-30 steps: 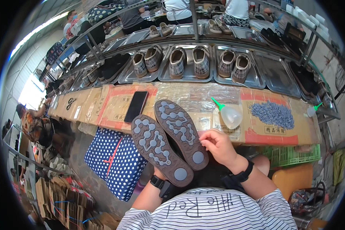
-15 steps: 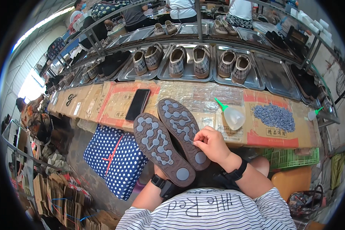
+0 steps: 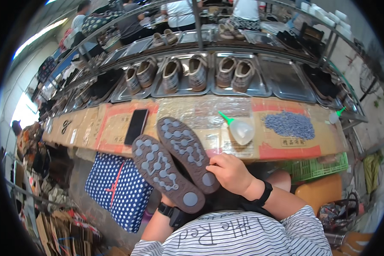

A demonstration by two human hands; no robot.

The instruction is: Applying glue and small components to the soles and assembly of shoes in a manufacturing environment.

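Two brown shoe soles with grey-blue round studs face up in front of me: the left sole (image 3: 157, 164) overlaps the right sole (image 3: 181, 138). My left hand (image 3: 166, 200) holds the pair from beneath; its fingers are hidden behind the soles. My right hand (image 3: 230, 173) is closed in a pinch, thumb and forefinger at the edge of the right sole, just above its round heel stud. Whatever is between those fingertips is too small to make out. A pile of small blue-grey pieces (image 3: 289, 125) lies on the cardboard-covered bench (image 3: 239, 102), near a clear squeeze bottle (image 3: 242, 131) with a green nozzle.
A black phone (image 3: 136, 127) lies at the bench's left part. Behind are metal trays (image 3: 286, 81) with plaid shoes (image 3: 172, 74); a second squeeze bottle (image 3: 335, 117) stands far right. Below are a polka-dot bag (image 3: 115, 187) and a green crate (image 3: 320, 167). People sit beyond the racks.
The whole view has shifted, so the bench things sit further left. My right hand has moved down along the right sole toward its heel stud, still pinched.
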